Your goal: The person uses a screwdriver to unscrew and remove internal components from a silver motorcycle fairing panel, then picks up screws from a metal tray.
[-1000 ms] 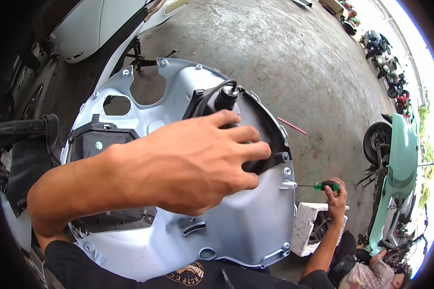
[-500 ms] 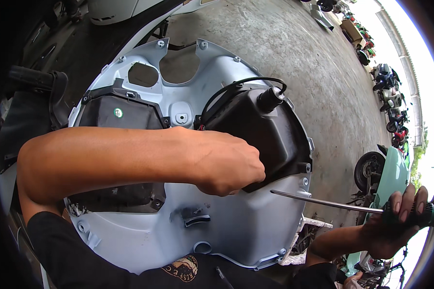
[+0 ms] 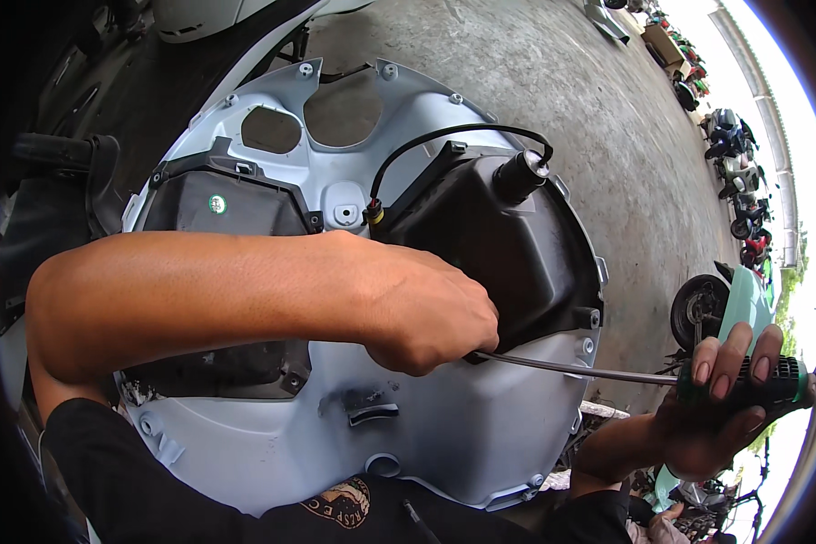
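Grips a screwdriver (image 3: 598, 372) by its handle in the right hand (image 3: 698, 437) beyond the right rim of the pale-blue fairing (image 3: 508, 403), crosses that rim with the shaft to beside the curled left hand (image 3: 435, 315) (contents impossible to tell), near the lower edge of the black lamp housing (image 3: 476, 236), with room past the upper-right rim over concrete floor (image 3: 626, 181).

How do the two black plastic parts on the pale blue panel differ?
The left part bears a round green-and-white sticker; the right part shows none.
The right part carries a black cylinder with a cable; the left part shows neither.
The left forearm crosses the left part; the right part is mostly visible.
Both sit in the panel.
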A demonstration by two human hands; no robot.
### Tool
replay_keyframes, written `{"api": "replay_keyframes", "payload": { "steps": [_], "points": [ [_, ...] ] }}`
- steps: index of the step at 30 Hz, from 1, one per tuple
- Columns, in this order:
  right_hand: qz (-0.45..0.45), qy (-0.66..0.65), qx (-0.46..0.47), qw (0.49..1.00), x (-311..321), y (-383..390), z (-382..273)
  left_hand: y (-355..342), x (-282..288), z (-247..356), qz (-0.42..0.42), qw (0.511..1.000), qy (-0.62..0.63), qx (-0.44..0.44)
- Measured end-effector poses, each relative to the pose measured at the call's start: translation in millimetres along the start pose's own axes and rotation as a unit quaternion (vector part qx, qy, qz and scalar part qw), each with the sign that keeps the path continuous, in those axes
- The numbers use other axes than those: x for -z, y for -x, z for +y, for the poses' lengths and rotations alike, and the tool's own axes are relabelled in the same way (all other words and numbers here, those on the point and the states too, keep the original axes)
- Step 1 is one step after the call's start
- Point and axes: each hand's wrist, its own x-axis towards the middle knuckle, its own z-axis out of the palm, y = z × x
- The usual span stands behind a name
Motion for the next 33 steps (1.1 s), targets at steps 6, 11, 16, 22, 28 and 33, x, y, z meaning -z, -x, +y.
{"api": "replay_keyframes", "payload": {
  "steps": [6,11,16,22,28,33],
  "points": [
    [0.037,0.105,0.033,0.993,-2.7,3.7,0.0,-1.1,2.4,3.1,-0.013,1.0,-0.001,0.009],
    [0.037,0.116,-0.142,0.982,12.1,-14.3,-31.1,-9.3,2.2,-7.2,-0.025,1.0,-0.005,0.014],
    [-0.049,0.464,0.054,0.883,61.3,-3.4,-33.3,-8.4,6.5,2.5,-0.039,0.998,-0.019,0.044],
    [-0.136,0.367,0.071,0.917,90.4,-8.5,-33.6,-1.7,3.6,4.3,-0.043,0.997,-0.007,0.071],
    [-0.069,0.333,0.047,0.939,78.9,-0.6,-37.6,-7.0,7.0,1.8,-0.034,0.998,-0.001,0.045],
    [0.027,0.327,0.054,0.943,47.7,3.8,-23.8,2.4,16.7,9.1,-0.048,0.997,0.026,0.049]
  ]
}}
